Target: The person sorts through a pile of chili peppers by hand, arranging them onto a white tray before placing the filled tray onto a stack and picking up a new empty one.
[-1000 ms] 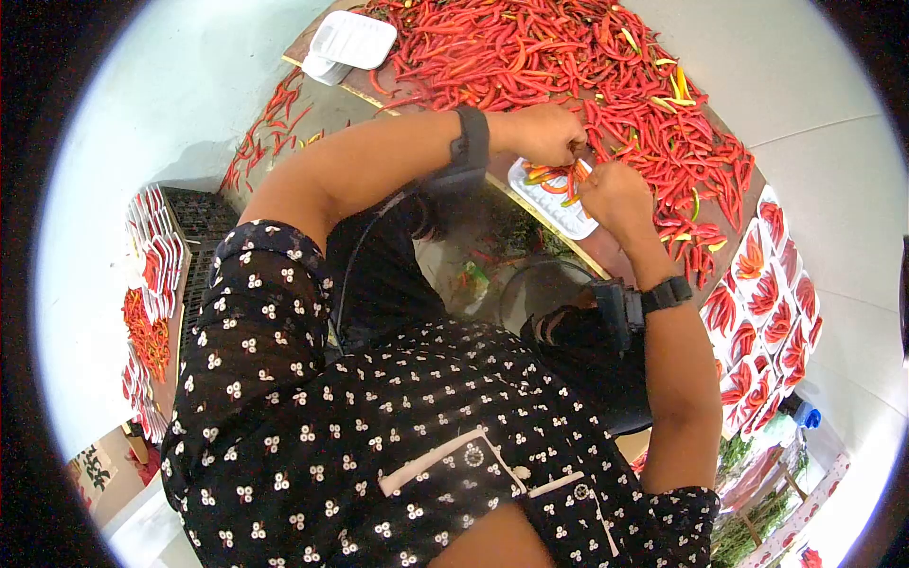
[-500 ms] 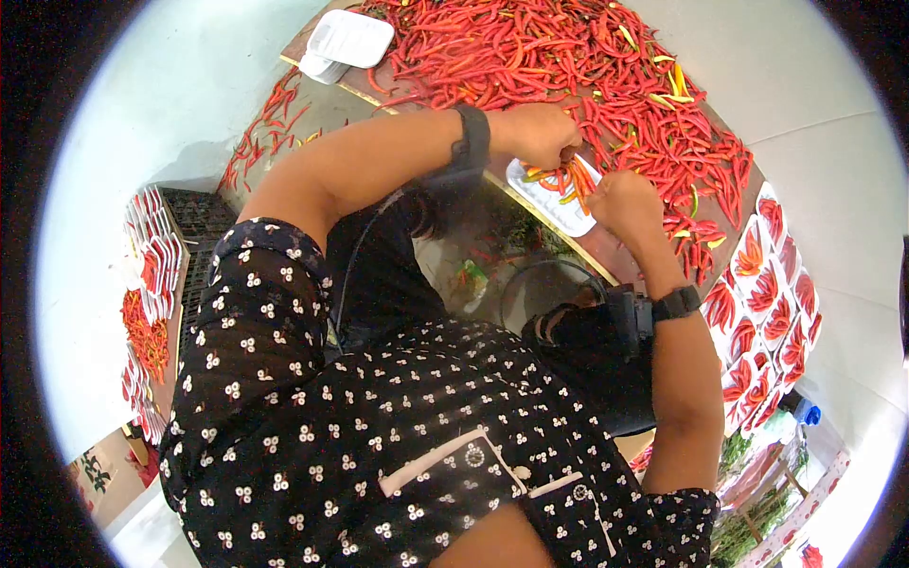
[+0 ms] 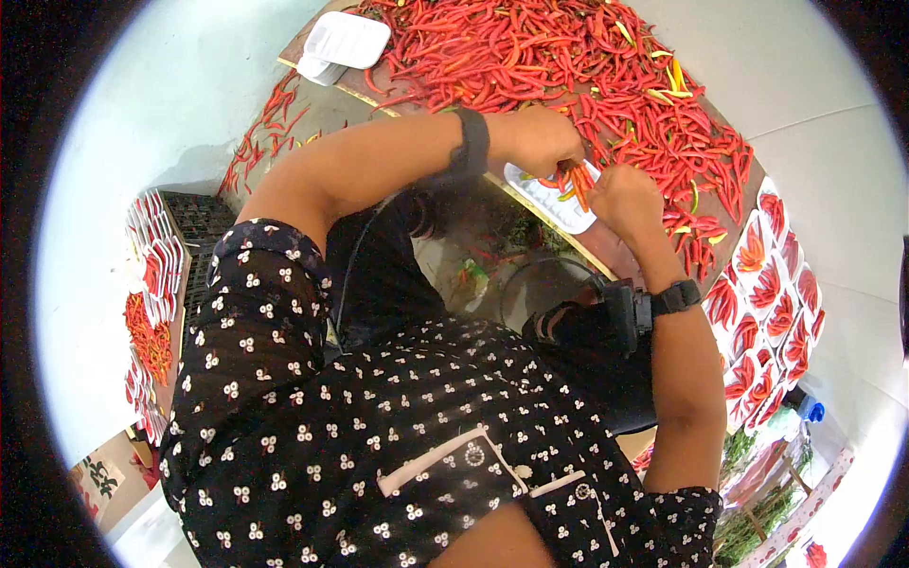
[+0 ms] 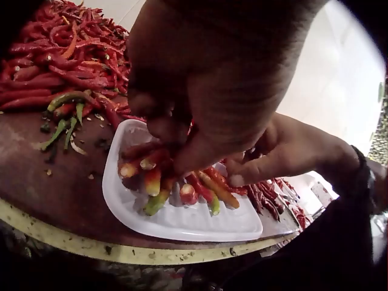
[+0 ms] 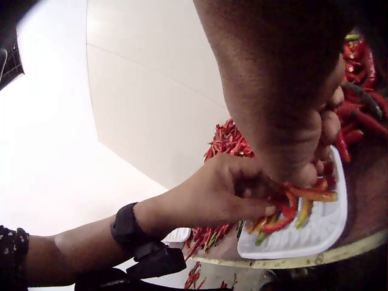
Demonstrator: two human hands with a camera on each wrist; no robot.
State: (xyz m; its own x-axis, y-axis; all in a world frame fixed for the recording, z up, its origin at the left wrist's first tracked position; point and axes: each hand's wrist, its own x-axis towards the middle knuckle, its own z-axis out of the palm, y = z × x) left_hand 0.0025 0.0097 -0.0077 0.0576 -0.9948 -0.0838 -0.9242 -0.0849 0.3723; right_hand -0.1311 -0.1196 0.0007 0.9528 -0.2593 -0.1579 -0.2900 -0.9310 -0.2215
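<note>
A white ribbed tray (image 3: 574, 223) lies by the table's near edge with several red, orange and green-tipped chilies (image 4: 209, 189) in it. Over its far side, my left hand (image 3: 540, 140) pinches chilies, its thumb and fingertips down among them in the left wrist view. My right hand (image 3: 627, 202) is at the tray's right side, fingers curled round chilies; its thumb rests on them. In the right wrist view the left hand (image 5: 206, 189) and right hand (image 5: 273, 103) nearly meet above the tray (image 5: 341, 212). Parts of the held chilies are hidden by the fingers.
A large heap of red chilies (image 3: 511, 57) covers the table beyond the hands. Stacked white trays (image 3: 348, 40) stand at the far left corner. Filled trays (image 3: 767, 303) lie in rows at the right; more filled trays and a black crate (image 3: 201, 227) are at the left.
My left hand has come down slightly over the tray, covering more of the chilies. The right hand moved a little away to the right, then back near the chilies.
</note>
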